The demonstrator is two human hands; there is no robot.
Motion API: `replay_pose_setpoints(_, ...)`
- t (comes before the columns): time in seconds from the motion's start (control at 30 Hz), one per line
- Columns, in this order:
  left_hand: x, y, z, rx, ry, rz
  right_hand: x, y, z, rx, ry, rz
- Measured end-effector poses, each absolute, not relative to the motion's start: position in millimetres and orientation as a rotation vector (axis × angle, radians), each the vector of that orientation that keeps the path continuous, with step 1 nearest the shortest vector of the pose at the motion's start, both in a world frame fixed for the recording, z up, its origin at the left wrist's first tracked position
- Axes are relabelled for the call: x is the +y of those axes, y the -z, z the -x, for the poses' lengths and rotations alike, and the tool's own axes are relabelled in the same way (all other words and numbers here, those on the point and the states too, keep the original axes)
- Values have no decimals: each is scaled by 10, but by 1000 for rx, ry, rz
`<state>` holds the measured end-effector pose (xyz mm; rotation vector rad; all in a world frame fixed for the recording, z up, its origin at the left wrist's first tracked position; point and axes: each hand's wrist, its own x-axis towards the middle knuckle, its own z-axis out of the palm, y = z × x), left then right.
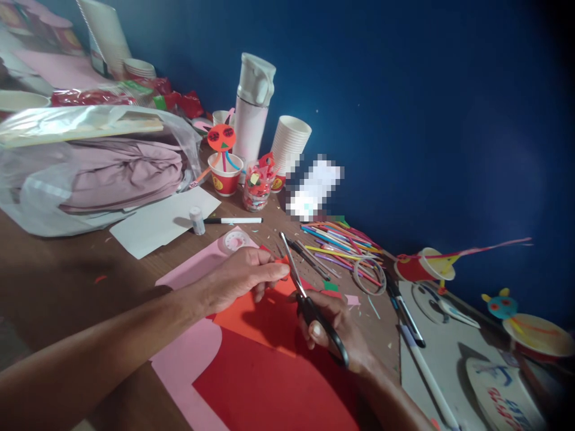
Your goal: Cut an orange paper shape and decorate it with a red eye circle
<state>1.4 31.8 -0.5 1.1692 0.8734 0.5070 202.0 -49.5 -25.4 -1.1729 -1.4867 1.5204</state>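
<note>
Centre of frame: left hand (245, 275), grip closed on small orange paper piece (284, 263). Right of it, right hand (330, 323), grip closed round black-handled metal scissors (309, 299), blades apart, beside orange piece. Below, flat red paper sheet (265, 383). Upper centre, white lidded tumbler (251, 114).

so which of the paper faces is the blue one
The far-right face, with yellow ears; the orange face is by the tall flask.
</note>
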Motion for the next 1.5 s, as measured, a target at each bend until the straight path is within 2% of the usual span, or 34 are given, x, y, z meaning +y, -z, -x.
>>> replay_pose_setpoints(1.5, 432, 36, 30, 816, -423, -1058, -501, 278, -2020, -1460, -1646, 1189)
